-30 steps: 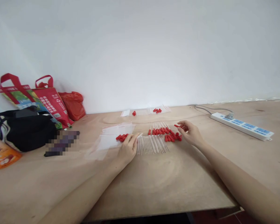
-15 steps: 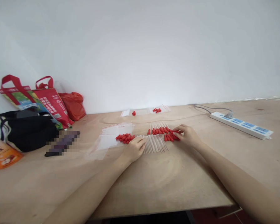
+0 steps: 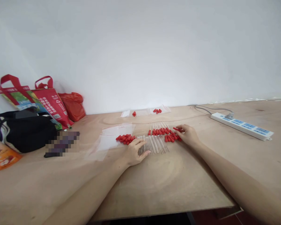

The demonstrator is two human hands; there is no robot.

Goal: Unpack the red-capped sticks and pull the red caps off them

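Note:
Thin clear tubes [image 3: 155, 145] lie side by side in a row on the table. My left hand [image 3: 135, 151] is at the row's left end, thumb and fingers spread apart around the tube ends, gripping none that I can see. Left of it is a pile of red rubber bulbs [image 3: 125, 138]. Behind the row, several droppers [image 3: 161, 130] with red bulbs lie with their tubes pointing away. More loose red bulbs [image 3: 170, 138] are at the right. There my right hand [image 3: 187, 135] pinches a red rubber bulb [image 3: 176, 129] between thumb and fingers.
Clear plastic bags [image 3: 117, 132] lie left of the pile; small bags [image 3: 142, 112] with red bulbs are by the wall. A power strip [image 3: 242, 125] with a cord is at right. Shopping bags [image 3: 53, 103], a black bag [image 3: 30, 131] and an orange pouch [image 3: 6, 156] stand left.
My left hand has opened, its thumb moving away from the fingers toward the near side. My right hand has lifted a red bulb slightly from the pile.

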